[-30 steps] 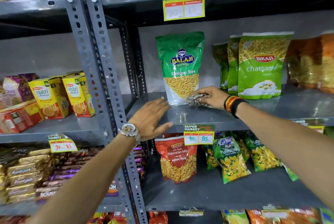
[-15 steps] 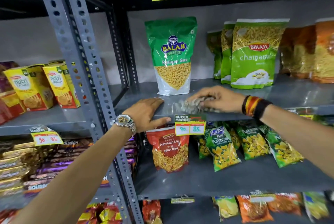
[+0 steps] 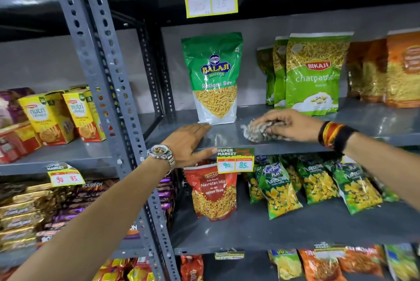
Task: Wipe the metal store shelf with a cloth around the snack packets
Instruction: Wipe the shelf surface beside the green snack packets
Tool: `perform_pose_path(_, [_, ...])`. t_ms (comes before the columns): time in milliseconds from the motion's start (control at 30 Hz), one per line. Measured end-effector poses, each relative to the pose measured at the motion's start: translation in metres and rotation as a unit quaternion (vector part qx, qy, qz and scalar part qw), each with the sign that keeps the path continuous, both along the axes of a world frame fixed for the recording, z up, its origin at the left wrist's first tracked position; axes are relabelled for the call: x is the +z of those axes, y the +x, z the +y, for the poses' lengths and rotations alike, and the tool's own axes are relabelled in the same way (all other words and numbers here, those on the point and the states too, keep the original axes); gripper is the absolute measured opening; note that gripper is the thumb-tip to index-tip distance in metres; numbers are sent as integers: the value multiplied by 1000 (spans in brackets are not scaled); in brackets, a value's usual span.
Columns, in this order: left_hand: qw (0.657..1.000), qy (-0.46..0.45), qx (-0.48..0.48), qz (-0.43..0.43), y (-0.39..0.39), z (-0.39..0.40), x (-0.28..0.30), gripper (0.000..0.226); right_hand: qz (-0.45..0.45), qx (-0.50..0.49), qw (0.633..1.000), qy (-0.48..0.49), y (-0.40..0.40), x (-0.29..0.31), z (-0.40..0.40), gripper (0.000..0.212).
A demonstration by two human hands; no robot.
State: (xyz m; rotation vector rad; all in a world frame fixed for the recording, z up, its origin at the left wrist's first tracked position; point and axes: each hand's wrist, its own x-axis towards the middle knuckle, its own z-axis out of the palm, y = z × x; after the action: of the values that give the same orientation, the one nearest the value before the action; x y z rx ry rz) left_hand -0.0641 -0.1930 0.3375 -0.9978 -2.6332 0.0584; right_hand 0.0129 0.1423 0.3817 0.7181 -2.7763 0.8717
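The cloth (image 3: pixel 261 132) lies bunched on the grey shelf (image 3: pixel 375 121), just right of the Balaji packet (image 3: pixel 213 76) and in front of its base line. The right hand (image 3: pixel 288 125) covers it from above: the fingers (image 3: pixel 264 121) curl down over the top of the wad and clench it against the metal, with the cloth's pale edge poking out to the left of the fingertips. The left hand (image 3: pixel 186 142) lies flat and released on the shelf's front lip, left of the Balaji packet, its fingertips nearly touching the packet's bottom corner and its thumb hooked over the edge beside the price tag (image 3: pixel 235 160). It grasps nothing.

The Balaji packet stands upright, alone in its part of the shelf. Right of it, beyond the cloth, stands a row of green Bikaji packets (image 3: pixel 314 74), upright one behind another, and farther right orange packets (image 3: pixel 400 71). Below the Balaji packet, on the next shelf down, a red Navratan packet (image 3: pixel 213 192) leans upright, with green Puffcorn bags (image 3: pixel 279 190) to its right.
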Motion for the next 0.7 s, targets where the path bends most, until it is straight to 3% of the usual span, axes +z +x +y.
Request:
perform_pose_path(167, [997, -12, -71, 6, 4, 52, 10, 92, 60, -119, 988, -78, -41, 34, 19, 37])
perform_pose_path(400, [992, -41, -112, -49, -11, 75, -7, 97, 77, -193, 970, -127, -123, 27, 12, 34])
perform_pose_path(700, [991, -22, -116, -63, -17, 75, -11, 99, 41, -220, 973, -57, -249, 6, 2, 36])
